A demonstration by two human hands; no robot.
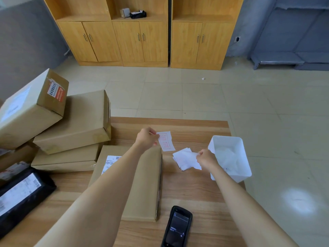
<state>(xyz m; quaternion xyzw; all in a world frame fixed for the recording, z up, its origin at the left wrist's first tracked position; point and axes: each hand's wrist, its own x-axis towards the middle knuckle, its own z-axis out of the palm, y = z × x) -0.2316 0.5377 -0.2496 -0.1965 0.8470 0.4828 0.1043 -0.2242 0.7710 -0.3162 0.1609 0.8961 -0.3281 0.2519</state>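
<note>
Here, in the head view, the left hand (pixel 146 138) pinches a label (pixel 166 141) by its left edge, thumb and fingers closed on the paper. The label is a thin white slip with a red printed frame. It is held in the air over the far part of the table (pixel 195 189), long axis roughly near to far.

The right hand (pixel 206 158) grips a stack (pixel 184 159) of similar white slips, fanned and slightly crumpled, just beside a white plastic bin (pixel 236 175) at the table's right edge.

The box (pixel 147 189), a flat brown carton bearing a printed sticker, lies under the left forearm, nearer the person than the label, long axis also near to far.

Judgement: the left hand is the nearer one, so the label must come toward the person and down to reach the box top.

A black scanner (pixel 178 227) lies at the near edge.
</note>
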